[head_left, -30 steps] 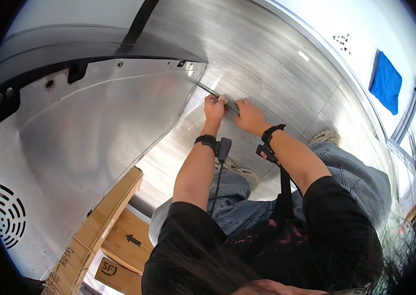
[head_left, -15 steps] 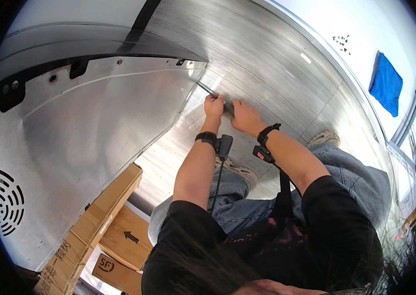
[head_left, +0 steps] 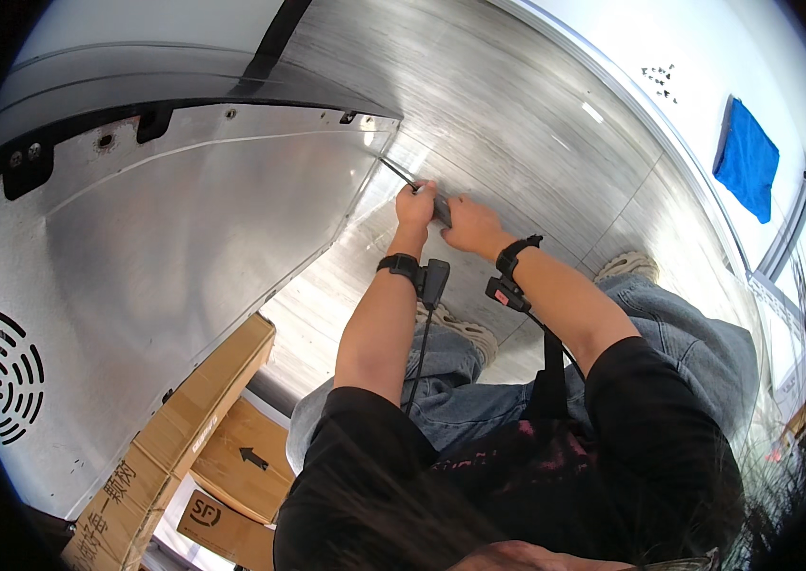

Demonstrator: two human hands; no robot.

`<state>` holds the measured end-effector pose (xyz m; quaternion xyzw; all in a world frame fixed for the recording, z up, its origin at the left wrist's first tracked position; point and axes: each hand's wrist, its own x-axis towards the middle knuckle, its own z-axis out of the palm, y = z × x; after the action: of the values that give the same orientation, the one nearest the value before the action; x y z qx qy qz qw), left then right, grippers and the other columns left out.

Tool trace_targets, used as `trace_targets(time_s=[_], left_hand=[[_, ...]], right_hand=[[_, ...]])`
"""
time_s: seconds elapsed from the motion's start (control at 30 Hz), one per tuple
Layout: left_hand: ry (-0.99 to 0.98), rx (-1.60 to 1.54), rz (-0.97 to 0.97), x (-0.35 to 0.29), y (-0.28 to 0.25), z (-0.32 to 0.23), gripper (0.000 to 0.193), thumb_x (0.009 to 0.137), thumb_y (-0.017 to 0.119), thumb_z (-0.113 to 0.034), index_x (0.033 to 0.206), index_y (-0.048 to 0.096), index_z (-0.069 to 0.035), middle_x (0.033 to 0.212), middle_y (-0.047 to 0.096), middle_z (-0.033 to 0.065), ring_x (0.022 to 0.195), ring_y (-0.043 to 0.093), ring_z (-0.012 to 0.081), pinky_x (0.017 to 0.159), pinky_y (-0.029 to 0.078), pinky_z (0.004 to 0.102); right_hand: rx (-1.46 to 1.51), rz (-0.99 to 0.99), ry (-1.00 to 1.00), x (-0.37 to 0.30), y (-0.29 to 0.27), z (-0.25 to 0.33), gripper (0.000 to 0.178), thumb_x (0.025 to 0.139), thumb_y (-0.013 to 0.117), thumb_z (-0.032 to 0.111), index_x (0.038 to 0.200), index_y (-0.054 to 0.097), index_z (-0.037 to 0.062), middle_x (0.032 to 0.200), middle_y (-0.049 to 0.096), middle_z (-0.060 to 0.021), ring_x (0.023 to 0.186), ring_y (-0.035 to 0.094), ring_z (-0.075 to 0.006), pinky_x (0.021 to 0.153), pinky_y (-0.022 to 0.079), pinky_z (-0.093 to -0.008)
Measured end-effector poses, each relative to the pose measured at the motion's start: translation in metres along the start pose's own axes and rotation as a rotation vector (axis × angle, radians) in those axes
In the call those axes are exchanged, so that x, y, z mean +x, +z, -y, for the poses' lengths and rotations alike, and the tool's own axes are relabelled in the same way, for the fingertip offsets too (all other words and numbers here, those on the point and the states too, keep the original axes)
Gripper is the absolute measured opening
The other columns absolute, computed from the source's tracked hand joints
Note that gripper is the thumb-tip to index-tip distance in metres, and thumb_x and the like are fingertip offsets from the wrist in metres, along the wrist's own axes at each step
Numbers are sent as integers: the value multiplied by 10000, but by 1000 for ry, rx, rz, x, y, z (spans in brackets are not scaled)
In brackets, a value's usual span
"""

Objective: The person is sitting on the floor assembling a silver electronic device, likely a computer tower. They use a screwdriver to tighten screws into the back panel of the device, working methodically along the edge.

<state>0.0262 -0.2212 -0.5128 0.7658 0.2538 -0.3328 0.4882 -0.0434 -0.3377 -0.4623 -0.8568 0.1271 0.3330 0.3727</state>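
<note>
A slim screwdriver with a dark grey handle and a long thin dark shaft is held in front of me. Its tip reaches the right edge of a large bare metal panel, though the exact contact is too small to make out. My left hand is closed around the front of the tool, by the shaft. Behind it, my right hand wraps the rear of the handle. A black strap with a small device sits on each wrist.
The panel, with round vent slots, belongs to a large appliance-like body on the left. Cardboard boxes stand at the lower left. Grey plank floor extends beyond my hands. A blue cloth and small dark pieces are at the upper right.
My right hand has shifted very slightly left on the handle. My left hand and the screwdriver stay almost in place against the panel edge.
</note>
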Motion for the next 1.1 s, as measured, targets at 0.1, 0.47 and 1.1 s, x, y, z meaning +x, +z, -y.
trace_targets(time_s=[0.1,0.47,1.1], left_hand=[[-55,-161,31,-3,3,-5,266,827,670,-255,971,587,-48,779,612,63,634,607,171,501,520,311],[-11,41,-17,-3,1,-6,322,797,686,-280,933,569,-13,787,616,82,620,609,175,448,499,305],[-136,-186,51,0,-5,-5,216,817,643,-194,969,547,-75,841,585,56,679,598,177,581,528,324]], right_hand=[[101,57,6,11,4,-12,473,753,691,277,1116,505,39,986,625,-176,922,605,-363,769,487,-459],[86,29,63,6,-6,-4,478,701,702,207,1079,472,25,955,632,-194,929,608,-365,763,478,-446],[189,78,-65,14,-9,-14,459,695,726,292,1024,564,17,1001,610,-177,963,587,-332,803,473,-417]])
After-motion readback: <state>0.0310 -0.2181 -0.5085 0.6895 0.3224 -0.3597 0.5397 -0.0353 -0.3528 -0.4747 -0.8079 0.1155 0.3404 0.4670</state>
